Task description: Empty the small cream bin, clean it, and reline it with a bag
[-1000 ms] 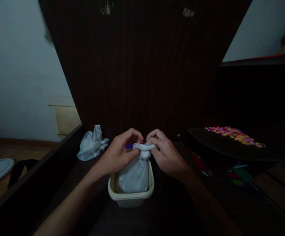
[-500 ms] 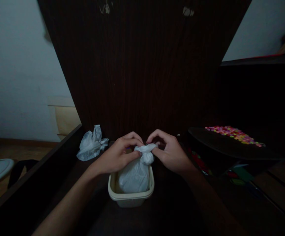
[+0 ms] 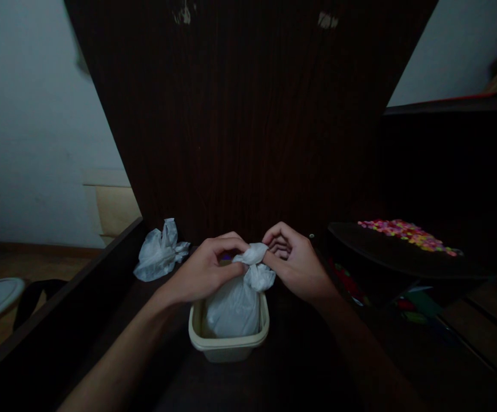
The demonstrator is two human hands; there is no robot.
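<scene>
A whitish, translucent plastic bag (image 3: 234,312) sits inside a cream-coloured plastic container (image 3: 229,343) in front of me. Its twisted, knotted top stands above the rim. My left hand (image 3: 205,269) pinches the left side of that top between thumb and fingers. From the right, my right hand (image 3: 295,263) grips the other side of the twist, thumb against the plastic and fingers curled. What the bag contains cannot be made out.
Another knotted plastic bag (image 3: 159,252) lies at the back left, beside a low dark ledge (image 3: 59,306). A tall dark wooden panel (image 3: 248,126) rises behind. On the right, a dark shelf (image 3: 385,257) carries a bright multicoloured beaded item (image 3: 406,234).
My right hand has shifted slightly, its thumb moving along the twist. The bag's loose end now bulges farther right below the knot. My left hand and the container stay nearly still.
</scene>
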